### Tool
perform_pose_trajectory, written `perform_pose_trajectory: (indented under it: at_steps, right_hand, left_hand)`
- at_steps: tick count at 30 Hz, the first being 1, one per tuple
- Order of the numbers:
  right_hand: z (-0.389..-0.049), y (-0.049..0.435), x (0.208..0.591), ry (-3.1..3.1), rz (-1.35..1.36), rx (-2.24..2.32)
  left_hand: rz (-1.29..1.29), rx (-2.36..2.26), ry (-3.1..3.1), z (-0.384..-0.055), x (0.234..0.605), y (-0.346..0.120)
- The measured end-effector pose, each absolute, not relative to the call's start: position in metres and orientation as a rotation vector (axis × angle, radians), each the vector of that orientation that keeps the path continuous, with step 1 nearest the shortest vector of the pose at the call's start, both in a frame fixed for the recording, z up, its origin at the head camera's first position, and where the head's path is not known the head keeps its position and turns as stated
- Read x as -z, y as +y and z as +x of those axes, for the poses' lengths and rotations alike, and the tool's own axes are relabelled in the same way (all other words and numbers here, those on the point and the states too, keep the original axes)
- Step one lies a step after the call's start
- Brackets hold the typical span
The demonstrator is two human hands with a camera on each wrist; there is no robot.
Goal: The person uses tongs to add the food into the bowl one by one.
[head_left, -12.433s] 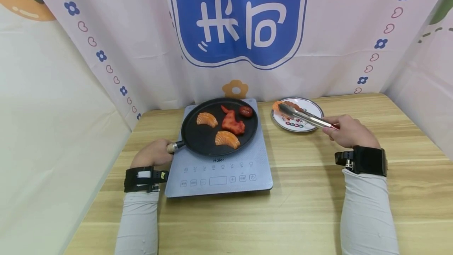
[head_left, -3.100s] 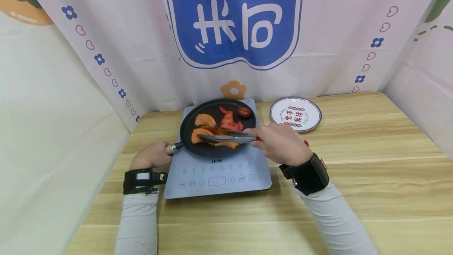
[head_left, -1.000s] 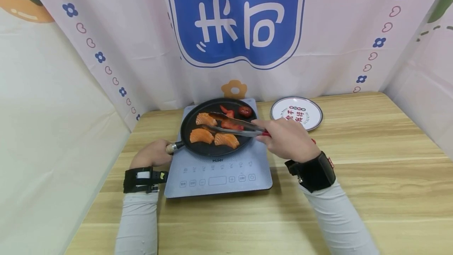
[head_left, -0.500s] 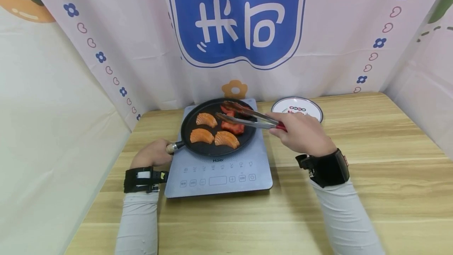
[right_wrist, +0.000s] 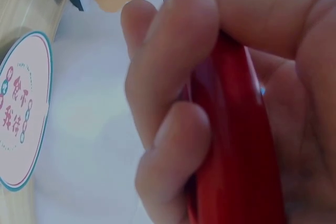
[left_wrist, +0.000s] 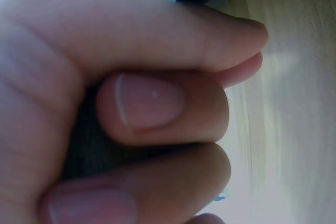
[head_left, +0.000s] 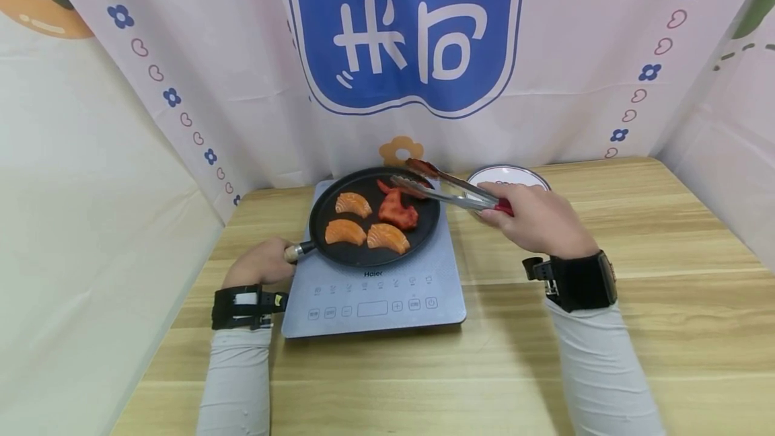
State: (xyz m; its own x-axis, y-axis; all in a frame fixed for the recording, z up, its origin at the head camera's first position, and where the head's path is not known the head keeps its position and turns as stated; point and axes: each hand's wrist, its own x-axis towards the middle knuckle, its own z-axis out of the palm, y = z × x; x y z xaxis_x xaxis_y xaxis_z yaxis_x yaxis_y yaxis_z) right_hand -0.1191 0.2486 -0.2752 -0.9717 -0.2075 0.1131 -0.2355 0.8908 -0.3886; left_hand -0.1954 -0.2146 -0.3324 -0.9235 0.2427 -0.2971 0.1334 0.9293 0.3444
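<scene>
My left hand (head_left: 259, 264) grips the wooden handle (head_left: 297, 251) of a black frying pan (head_left: 327, 195); its curled fingers fill the left wrist view. In the pan lie three orange salmon slices, one at the upper left (head_left: 354, 204), one at the lower left (head_left: 345, 232) and one at the lower middle (head_left: 389, 239). A red chicken wing (head_left: 398, 212) sits to their right, and a tomato slice behind it is mostly hidden by the tongs. My right hand (head_left: 535, 217) holds metal tongs (head_left: 465, 202) by their red handle (right_wrist: 231, 129). Their tips stand apart, over the pan's far right rim, with no food visible between them.
The pan rests on a grey induction cooker (head_left: 372, 298) with touch buttons at its front. A white plate (head_left: 507, 175) with printed red characters lies at the back right, partly behind my right hand. A printed curtain (head_left: 254, 86) hangs behind the wooden table (head_left: 514, 369).
Earlier the tongs picked a salmon slice off the plate; it now lies at the pan's lower left. The tongs have since lifted away up and right. My left hand stays on the handle.
</scene>
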Motion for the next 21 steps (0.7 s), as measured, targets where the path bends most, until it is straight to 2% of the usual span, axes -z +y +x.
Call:
perform_pose_trajectory:
  at_steps: [21]
  right_hand:
    - [-0.123,0.279,0.282,-3.02,0.249,-0.69]
  left_hand:
    - [0.26,-0.447,2.75,-0.195,0.332,-0.215]
